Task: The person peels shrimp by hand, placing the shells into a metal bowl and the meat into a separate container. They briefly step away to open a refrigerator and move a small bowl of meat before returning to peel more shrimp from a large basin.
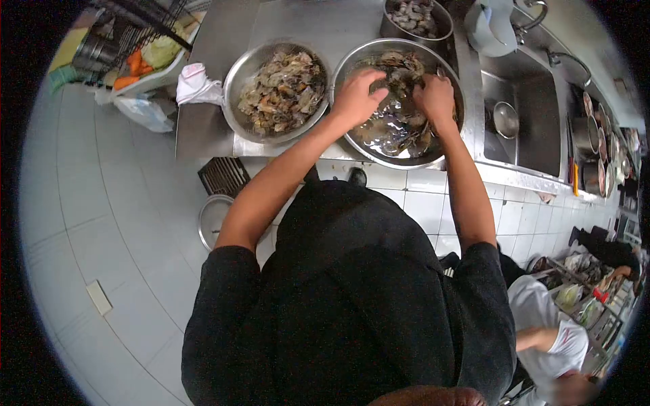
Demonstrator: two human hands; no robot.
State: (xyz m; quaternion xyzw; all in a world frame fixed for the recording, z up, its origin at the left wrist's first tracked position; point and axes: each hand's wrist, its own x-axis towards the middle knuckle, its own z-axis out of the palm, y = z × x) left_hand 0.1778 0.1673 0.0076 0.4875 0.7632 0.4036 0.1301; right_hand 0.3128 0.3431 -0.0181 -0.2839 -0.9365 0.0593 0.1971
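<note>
Whole shrimp [403,62], grey-brown, lie wet in the shallow water of a wide, round steel bowl [401,164] near the front edge of a metal surface [291,20]. Each looks light, with a thin, bendy shell over soft flesh, slick when wet and prickly with legs and feelers. The thick middle of the body should give the surest hold, pinched lightly; feelers look likely to snap, and a hard squeeze could crush the meat.

The left hand [357,101] is over the bowl's upper left, thumb and first finger curved and set apart, with nothing seen between them. The right hand [435,99] reaches in at the upper right, its fingers bent down among the shrimp; whether they grip one cannot be told.

Just left, a second shiny round bowl [227,101] is heaped with ragged, papery brown and orange shrimp scraps [281,91]. Behind the first bowl, a deeper steel pot [443,36] holds smooth, pale grey pieces [414,18], plump and glossy. A crumpled white cloth [196,84] sits by the surface's left edge. To the right, a round metal strainer [506,120] rests in a rectangular steel sink [535,95]
</note>
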